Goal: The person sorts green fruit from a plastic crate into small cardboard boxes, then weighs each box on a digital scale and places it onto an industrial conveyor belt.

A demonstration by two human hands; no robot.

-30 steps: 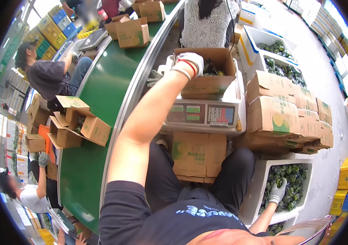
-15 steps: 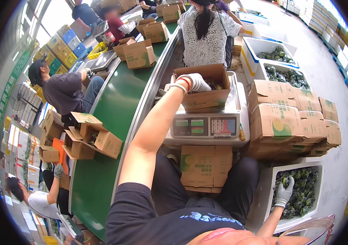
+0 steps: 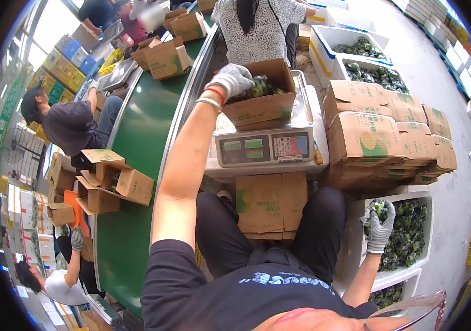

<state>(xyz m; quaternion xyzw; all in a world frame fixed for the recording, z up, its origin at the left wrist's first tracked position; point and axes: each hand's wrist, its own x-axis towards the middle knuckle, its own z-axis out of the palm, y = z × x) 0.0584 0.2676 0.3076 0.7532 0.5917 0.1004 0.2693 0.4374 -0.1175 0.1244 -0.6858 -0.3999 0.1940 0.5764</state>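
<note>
My left hand (image 3: 233, 81), in a grey-white knit glove, is closed at the left rim of an open cardboard box (image 3: 263, 110). A dark green fruit in clear wrapping (image 3: 261, 86) hangs at its fingertips, over more wrapped fruit inside. Under the box is a digital weighing scale (image 3: 264, 148) with lit green displays. My right hand (image 3: 380, 227), gloved too, is closed around another wrapped green fruit (image 3: 379, 209). It hovers over the left side of a white foam crate (image 3: 430, 231) heaped with such fruit.
A green conveyor belt (image 3: 130, 237) runs along my left, carrying open boxes (image 3: 170, 59). Flattened cartons (image 3: 368, 138) are stacked right of the scale, others (image 3: 268, 204) between my knees. Foam crates (image 3: 324, 52) stand farther ahead. Co-workers (image 3: 75, 121) sit across the belt and in front.
My left hand has come up from inside the box to its rim, with a wrapped fruit at its fingers. My right hand has risen from the heap holding a fruit. The whole view has shifted.
</note>
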